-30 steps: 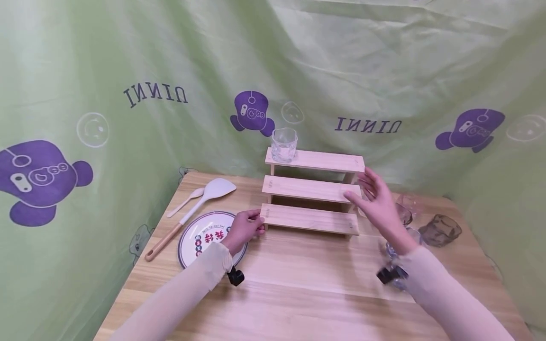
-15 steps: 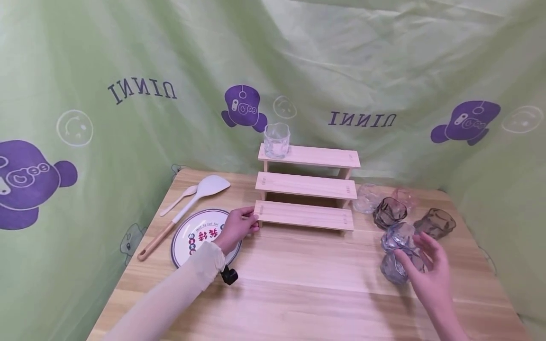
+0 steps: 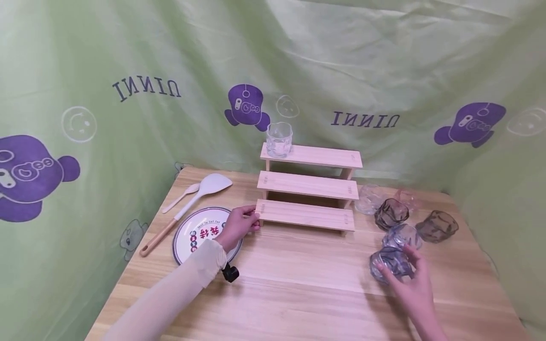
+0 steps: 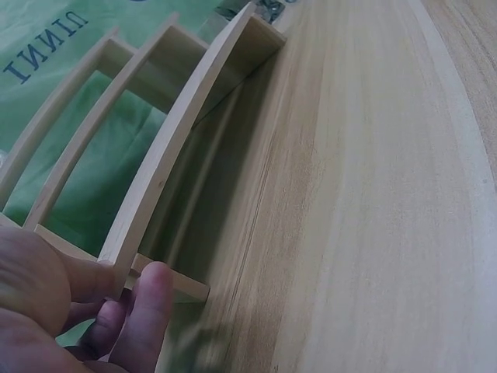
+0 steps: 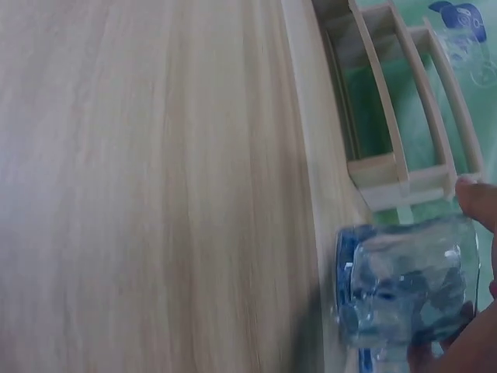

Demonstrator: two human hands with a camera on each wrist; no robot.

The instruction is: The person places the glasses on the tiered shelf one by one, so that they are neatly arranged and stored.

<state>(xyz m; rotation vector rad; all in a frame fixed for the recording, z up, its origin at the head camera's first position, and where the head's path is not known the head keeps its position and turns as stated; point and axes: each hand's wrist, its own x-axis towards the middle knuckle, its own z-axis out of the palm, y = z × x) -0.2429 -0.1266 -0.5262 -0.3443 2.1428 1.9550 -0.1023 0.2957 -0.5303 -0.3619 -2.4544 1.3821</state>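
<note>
In the head view my left hand (image 3: 236, 228) pinches the left end of the lowest step of a three-tier wooden rack (image 3: 304, 215); the left wrist view shows thumb and fingers (image 4: 147, 318) at that board's end (image 4: 144, 214). My right hand (image 3: 413, 286) holds a blue-grey glass (image 3: 390, 265) between thumb and fingers, in front of a light blue glass (image 3: 402, 237). Seen from the right wrist, the held glass (image 5: 408, 284) lies between the thumb (image 5: 480, 202) and the fingers below. A clear glass (image 3: 279, 140) stands on the rack's top step, at its left.
Right of the rack are a clear glass (image 3: 370, 200), a pink glass (image 3: 406, 200), a dark glass (image 3: 391, 214) and a brown glass (image 3: 438, 226). To the left lie a plate (image 3: 194, 232), a spatula (image 3: 183, 210) and a small spoon (image 3: 181, 199). A green curtain (image 3: 341, 61) hangs behind.
My right hand has moved from the rack's right side down to the glasses and taken hold of the blue-grey one, which has shifted slightly left. My left hand has stayed at the rack.
</note>
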